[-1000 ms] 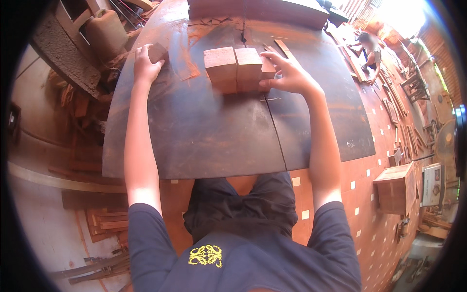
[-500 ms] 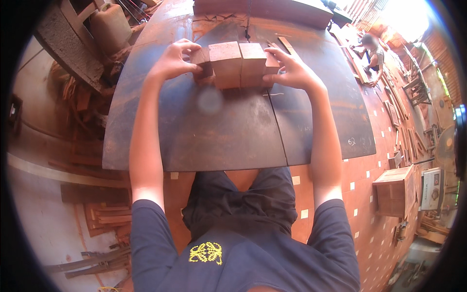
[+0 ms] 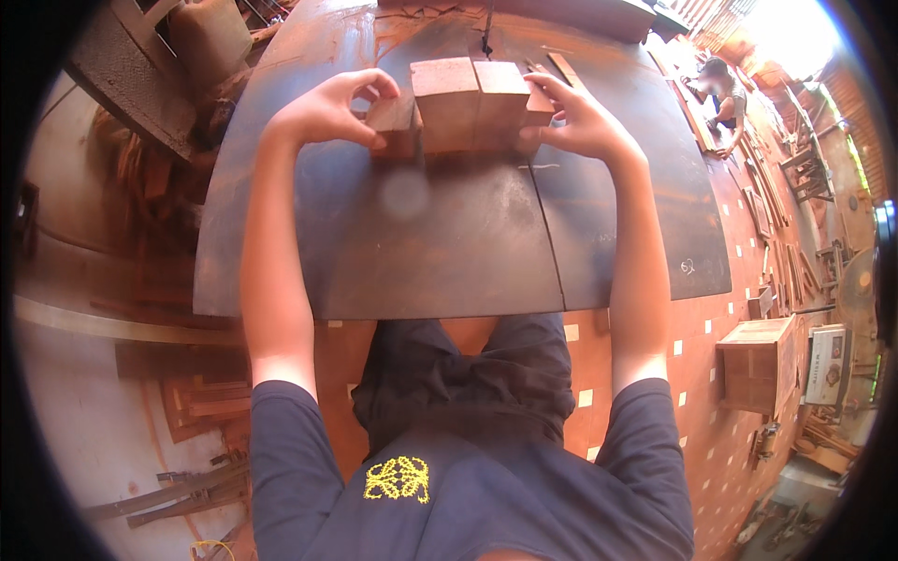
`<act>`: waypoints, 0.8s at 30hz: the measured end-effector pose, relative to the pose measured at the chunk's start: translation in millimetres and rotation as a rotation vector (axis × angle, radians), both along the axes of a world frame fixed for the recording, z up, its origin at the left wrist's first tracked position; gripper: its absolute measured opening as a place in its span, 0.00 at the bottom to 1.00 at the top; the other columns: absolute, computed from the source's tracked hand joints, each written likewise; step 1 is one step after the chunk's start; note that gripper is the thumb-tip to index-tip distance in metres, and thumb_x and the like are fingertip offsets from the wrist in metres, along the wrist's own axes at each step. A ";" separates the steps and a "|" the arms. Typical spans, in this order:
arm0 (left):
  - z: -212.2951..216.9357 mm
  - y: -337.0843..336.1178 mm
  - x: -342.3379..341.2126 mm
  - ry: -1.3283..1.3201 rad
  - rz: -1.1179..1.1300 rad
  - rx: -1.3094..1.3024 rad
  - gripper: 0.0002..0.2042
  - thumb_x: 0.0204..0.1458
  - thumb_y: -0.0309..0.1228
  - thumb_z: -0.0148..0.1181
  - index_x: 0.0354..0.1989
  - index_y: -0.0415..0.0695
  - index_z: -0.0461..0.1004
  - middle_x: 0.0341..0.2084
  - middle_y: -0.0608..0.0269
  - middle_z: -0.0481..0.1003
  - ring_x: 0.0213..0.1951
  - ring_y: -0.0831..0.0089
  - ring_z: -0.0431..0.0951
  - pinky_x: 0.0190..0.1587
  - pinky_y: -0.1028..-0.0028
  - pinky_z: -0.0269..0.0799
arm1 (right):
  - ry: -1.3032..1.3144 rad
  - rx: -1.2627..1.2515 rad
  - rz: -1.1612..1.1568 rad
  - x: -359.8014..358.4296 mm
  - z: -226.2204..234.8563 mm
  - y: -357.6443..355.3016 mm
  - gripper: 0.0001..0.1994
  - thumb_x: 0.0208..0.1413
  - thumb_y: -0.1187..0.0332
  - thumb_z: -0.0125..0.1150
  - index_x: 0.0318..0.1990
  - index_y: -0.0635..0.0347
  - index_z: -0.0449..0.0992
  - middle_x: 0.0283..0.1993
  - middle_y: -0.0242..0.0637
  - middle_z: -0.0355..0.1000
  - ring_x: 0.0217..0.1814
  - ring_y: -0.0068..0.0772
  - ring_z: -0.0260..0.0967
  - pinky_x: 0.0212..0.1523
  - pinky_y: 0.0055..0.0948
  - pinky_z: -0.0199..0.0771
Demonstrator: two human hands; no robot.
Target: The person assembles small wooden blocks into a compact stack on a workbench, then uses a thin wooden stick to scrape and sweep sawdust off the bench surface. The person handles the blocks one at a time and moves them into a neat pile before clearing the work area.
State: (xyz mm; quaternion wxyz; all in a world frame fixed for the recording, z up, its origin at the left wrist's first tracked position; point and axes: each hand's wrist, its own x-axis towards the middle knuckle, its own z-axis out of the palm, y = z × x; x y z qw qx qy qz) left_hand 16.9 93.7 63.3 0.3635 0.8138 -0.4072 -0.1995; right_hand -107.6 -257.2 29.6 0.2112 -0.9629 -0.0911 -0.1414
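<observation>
Several wooden blocks (image 3: 468, 103) stand side by side at the far middle of a dark metal table (image 3: 449, 243). My left hand (image 3: 327, 110) grips a smaller brown block (image 3: 393, 122) and holds it against the left side of the row. My right hand (image 3: 580, 120) is pressed against the row's right end, fingers around the end block (image 3: 538, 105). Both forearms reach out over the table from the lower edge.
A thin wooden strip (image 3: 569, 70) lies on the table behind my right hand. A person (image 3: 720, 89) crouches on the floor at the far right. A wooden box (image 3: 758, 365) stands on the tiled floor to the right. Timber scraps and a canister (image 3: 210, 37) lie at the left.
My left hand picked up a small block from the table's left edge and brought it right, up against the row of blocks. My right hand stayed at the row's right end.
</observation>
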 end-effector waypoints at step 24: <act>-24.5 -2.4 12.4 -0.179 0.109 -0.092 0.30 0.45 0.21 0.71 0.61 0.43 0.73 0.55 0.66 0.71 0.59 0.64 0.73 0.64 0.65 0.70 | 0.210 0.202 -0.018 -7.4 20.3 15.1 0.39 0.44 0.55 0.77 0.67 0.48 0.68 0.53 0.40 0.76 0.43 0.33 0.75 0.50 0.35 0.75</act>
